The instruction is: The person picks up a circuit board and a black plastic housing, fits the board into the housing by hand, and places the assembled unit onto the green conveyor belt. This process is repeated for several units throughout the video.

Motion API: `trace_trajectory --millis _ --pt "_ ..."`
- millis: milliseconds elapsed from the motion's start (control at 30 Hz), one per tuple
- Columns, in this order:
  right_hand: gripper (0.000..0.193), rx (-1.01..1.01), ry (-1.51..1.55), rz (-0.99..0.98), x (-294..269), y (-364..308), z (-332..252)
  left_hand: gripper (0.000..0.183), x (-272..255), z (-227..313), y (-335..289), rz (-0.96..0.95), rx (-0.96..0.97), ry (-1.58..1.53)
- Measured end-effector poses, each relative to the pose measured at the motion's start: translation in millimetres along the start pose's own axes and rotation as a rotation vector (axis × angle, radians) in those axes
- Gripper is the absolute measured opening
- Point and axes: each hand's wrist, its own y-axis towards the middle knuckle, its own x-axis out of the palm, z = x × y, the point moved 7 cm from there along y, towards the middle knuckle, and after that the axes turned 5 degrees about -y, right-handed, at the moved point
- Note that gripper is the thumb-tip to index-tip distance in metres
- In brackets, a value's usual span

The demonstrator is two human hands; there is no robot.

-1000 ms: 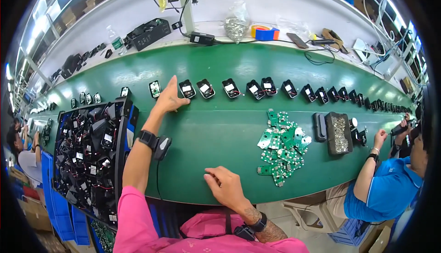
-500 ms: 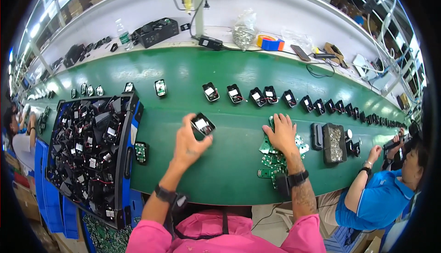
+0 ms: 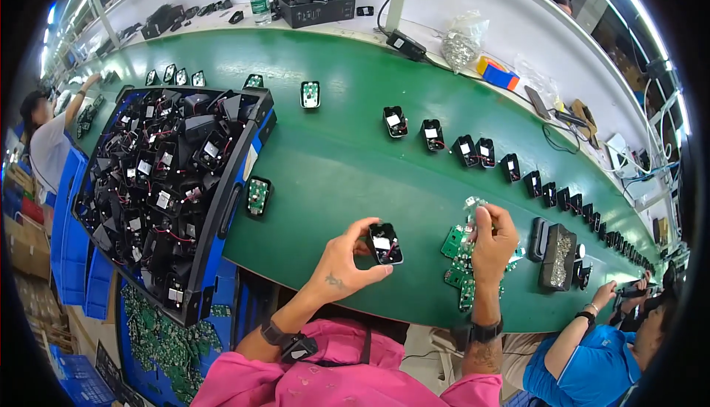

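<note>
My left hand grips a small black plastic casing by its sides, above the green bench. The casing's open side faces up and shows a white-labelled block and a bit of red wire inside. Over a pile of green circuit boards, my right hand is closed with thumb and fingers together. A pale circuit board shows at its fingertips, partly hidden by the hand.
A large black tray heaped with casings stands at left. A row of open casings runs along the bench to the right. Beside the boards is a box of small metal parts. A co-worker in blue sits at right.
My view has turned, shifting the bench in the picture. My left hand has brought the casing nearer to me. My right hand has gone from lying spread on the boards to a pinch.
</note>
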Motion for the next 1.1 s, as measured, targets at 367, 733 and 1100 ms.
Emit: trace_trajectory --millis 367,733,1100 --pt "0.020 0.881 1.301 -0.690 50 -90 -43 0.081 8 44 -11 -0.048 0.194 0.257" --pt "0.021 0.580 0.887 -0.446 33 -73 -56 0.077 8 41 -22 -0.156 0.126 0.173" --pt "0.018 0.981 1.262 -0.636 53 -105 -36 0.077 2 38 -23 -0.130 0.103 0.160"
